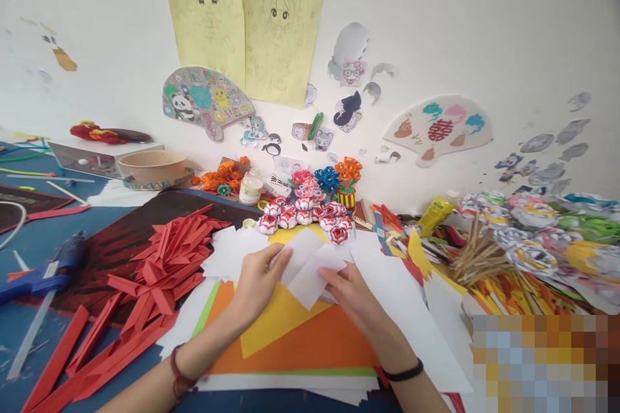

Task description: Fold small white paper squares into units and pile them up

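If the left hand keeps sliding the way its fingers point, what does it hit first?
Likely the white paper piece the left hand already touches; beyond it, the right hand, though depth is unclear.

Pixelated block (545,361) blotting out whatever lies right of the white paper (310,274). Part of that paper hidden under left hand (256,287) and right hand (356,300). Forearms cut off below it.

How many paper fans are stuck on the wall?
2. A panda fan hangs at left below the yellow drawings; a white fan with a red symbol hangs at right. None seems hidden.
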{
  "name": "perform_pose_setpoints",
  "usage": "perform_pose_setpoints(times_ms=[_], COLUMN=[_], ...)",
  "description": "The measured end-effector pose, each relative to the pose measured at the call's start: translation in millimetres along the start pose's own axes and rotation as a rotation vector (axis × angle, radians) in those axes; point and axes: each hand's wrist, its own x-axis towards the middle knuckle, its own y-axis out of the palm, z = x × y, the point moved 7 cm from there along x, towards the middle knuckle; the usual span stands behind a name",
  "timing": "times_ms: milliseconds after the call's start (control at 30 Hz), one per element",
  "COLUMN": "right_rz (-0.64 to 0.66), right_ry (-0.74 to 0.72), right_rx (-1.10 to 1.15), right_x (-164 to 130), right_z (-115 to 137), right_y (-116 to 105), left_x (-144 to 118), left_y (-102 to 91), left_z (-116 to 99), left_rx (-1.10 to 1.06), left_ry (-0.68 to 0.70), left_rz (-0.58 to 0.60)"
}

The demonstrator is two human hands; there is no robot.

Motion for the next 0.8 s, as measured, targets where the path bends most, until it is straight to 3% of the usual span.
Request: perform_pose_setpoints(times_ms=[133, 233, 367, 467, 600, 700, 800], right_rz=[0.054, 0.017, 0.046, 0.068, 0.073, 0.07, 0.083], right_ry=[-0.015, -0.009, 0.014, 0.004, -0.043, -0.067, -0.083], right_rx=[0.023, 0.021, 0.054, 0.023, -0.046, -0.055, -0.084], right_x=[-0.8, 0.5, 1.7, 0.5, -0.9, -0.4, 0.2], right_z=[3.2, 1.1, -0.7, 0.7, 2.4, 2.3, 2.1], right_y=[4.1, 0.0, 0.8, 2.8, 4.8, 5.7, 6.7], left_x=[3.5, 4.5, 4.7, 6.3, 0.4, -8.1, -14.1], left_y=[6.2, 4.4, 8.0, 1.1, -11.1, 2.7, 13.0], left_z=[6.6, 10.5, 14.2, 10.4, -16.9, -30.8, -34.9], left_rx=[-0.352, -0.364, -0.362, -0.164, 0.3, 0.538, 0.615], left_ry=[-0.143, -0.157, -0.167, -0.07, 0.282, 0.459, 0.512], left_rz=[0.1, 0.068, 0.124, 0.056, -0.165, -0.092, -0.016])
